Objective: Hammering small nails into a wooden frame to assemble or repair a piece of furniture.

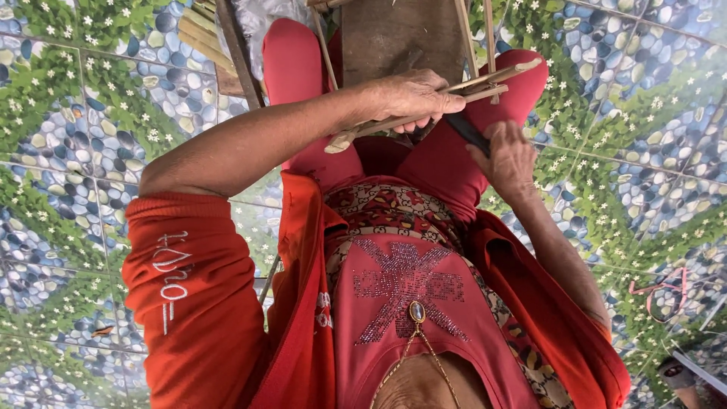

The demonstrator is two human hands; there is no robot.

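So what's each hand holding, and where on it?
Left hand grips bamboo strips near their middle. Right hand holds a dark knife by its handle; the blade is hidden.

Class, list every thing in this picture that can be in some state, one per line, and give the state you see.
left hand: closed around the bamboo sticks
bamboo sticks: bundled, held level across the lap
right hand: closed in a grip on the dark handle
dark handle: held, its tip under the sticks, blade hidden
wooden board: lying flat between the knees
orange jacket: worn open at the front
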